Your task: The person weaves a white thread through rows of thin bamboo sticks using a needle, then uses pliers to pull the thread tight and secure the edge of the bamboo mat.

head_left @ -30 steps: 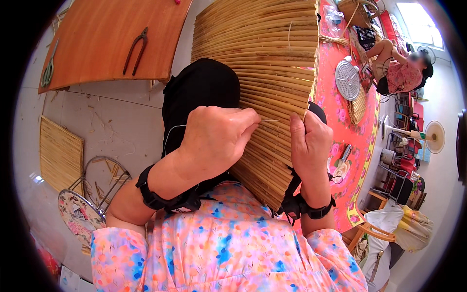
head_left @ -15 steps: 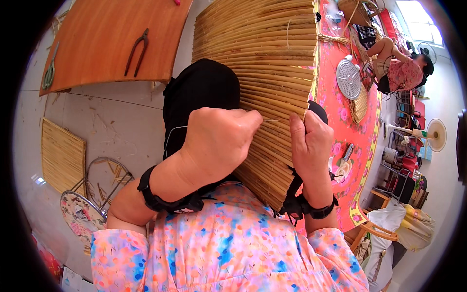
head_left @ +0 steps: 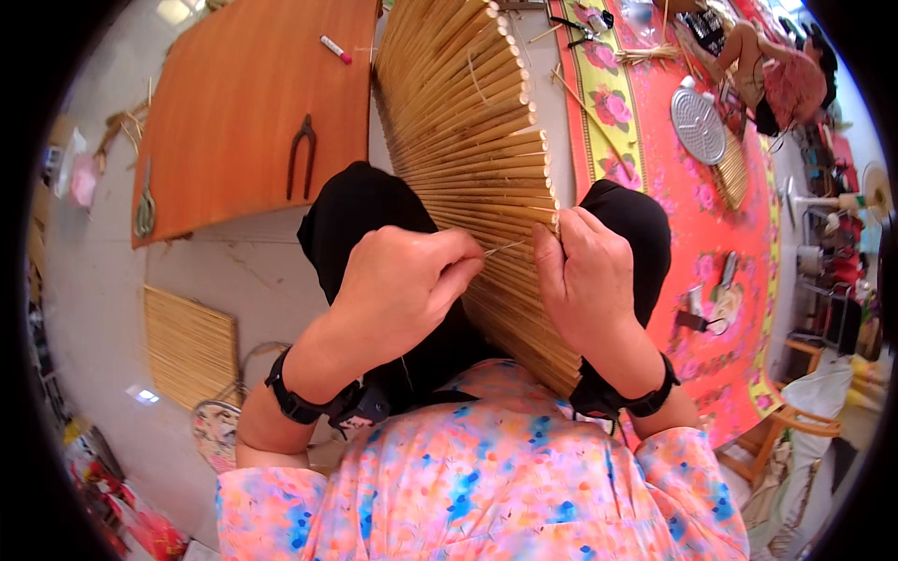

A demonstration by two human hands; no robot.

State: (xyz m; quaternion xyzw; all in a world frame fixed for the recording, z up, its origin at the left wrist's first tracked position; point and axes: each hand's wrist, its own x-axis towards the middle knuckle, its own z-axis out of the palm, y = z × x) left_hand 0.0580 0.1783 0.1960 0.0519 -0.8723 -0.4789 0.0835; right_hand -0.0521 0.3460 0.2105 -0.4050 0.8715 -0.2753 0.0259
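A mat of thin round bamboo-like sticks [head_left: 463, 126] stands between my knees, its cut ends facing right. My right hand [head_left: 591, 271] grips that right edge, thumb on the near face and fingers curled over the stick ends. Just left of it, my left hand [head_left: 400, 280] is closed in a pinch on a thin white thread [head_left: 505, 248], which stretches toward the sticks. Whether a needle is on it is too fine to tell. A short loop of pale thread [head_left: 479, 79] shows higher on the mat.
At left is a wooden board [head_left: 243, 103] with pincers [head_left: 301, 159], scissors [head_left: 145, 206] and a marker [head_left: 335, 49]. Another stick mat [head_left: 192, 341] lies on the floor. On the right, a red floral cloth [head_left: 669, 280] bears a round metal tray [head_left: 699, 126]. Another person [head_left: 781, 79] sits beyond.
The mat has tilted, so its stick ends now face me more. My left hand has drawn slightly left and down, still pinching the thread. My right hand stays on the edge. The view has shifted.
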